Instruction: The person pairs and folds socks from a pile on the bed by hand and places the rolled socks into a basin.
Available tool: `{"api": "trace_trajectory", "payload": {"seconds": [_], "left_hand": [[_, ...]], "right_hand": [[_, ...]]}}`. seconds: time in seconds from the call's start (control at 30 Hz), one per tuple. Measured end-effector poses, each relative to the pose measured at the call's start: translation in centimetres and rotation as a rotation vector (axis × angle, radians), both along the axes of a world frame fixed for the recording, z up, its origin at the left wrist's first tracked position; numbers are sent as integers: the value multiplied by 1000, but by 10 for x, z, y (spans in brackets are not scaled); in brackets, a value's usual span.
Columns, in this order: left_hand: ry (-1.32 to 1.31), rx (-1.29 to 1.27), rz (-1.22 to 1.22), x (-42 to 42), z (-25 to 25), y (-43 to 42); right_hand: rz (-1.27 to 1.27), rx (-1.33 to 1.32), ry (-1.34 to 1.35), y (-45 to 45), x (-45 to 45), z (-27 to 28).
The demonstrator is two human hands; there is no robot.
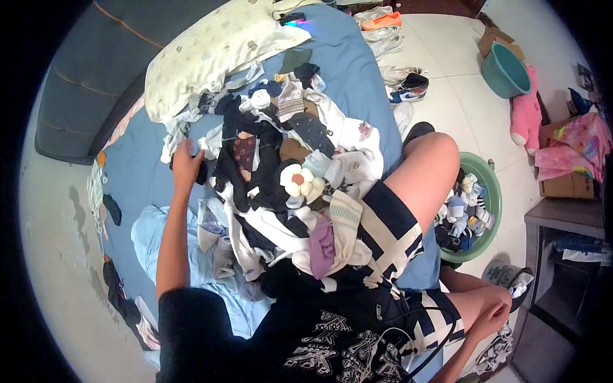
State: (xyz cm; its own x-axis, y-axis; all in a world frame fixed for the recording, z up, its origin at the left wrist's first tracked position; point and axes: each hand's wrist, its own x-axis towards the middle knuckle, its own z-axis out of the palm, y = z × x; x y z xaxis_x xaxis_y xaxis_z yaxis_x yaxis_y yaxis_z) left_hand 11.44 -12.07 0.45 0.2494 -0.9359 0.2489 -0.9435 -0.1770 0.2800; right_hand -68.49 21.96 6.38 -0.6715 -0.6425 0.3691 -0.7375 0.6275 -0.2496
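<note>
My left hand (186, 165) reaches to the left side of the pile, its fingers closed on a small black cloth (202, 173), perhaps a sock, that shows beside it. Pale grey-white socks (175, 135) lie just beyond those fingers. To the right spreads a heap of socks and small clothes, with a black garment (233, 150), a white flower-shaped piece (298, 180), a purple cloth (322, 249) and a cream patterned sock (345, 220). My right hand (492, 319) rests by my knee with curled fingers; whatever is inside them is hidden.
A green basin (493, 220) of bundled socks stands on the floor to the right. Behind the pile, a pillow (211, 57) lies on the blue bed sheet (345, 64). Shoes (408, 88) line the bedside. Farther right are a teal bucket (504, 71) and a dark cabinet (555, 217).
</note>
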Motion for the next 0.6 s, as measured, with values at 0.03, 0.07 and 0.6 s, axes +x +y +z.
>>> {"api": "trace_trajectory", "payload": {"seconds": [0.03,0.07,0.6], "left_hand": [[2,-3,-1,7,-7,-18],[-132,96,-105,15,-19,-37],[-10,593,289,88,-84,32]], "right_hand": [[17,20,-3,2,-3,-1],[34,40,-3,4,-6,-2],[-32,-41,-40,11,-4,-5]]}}
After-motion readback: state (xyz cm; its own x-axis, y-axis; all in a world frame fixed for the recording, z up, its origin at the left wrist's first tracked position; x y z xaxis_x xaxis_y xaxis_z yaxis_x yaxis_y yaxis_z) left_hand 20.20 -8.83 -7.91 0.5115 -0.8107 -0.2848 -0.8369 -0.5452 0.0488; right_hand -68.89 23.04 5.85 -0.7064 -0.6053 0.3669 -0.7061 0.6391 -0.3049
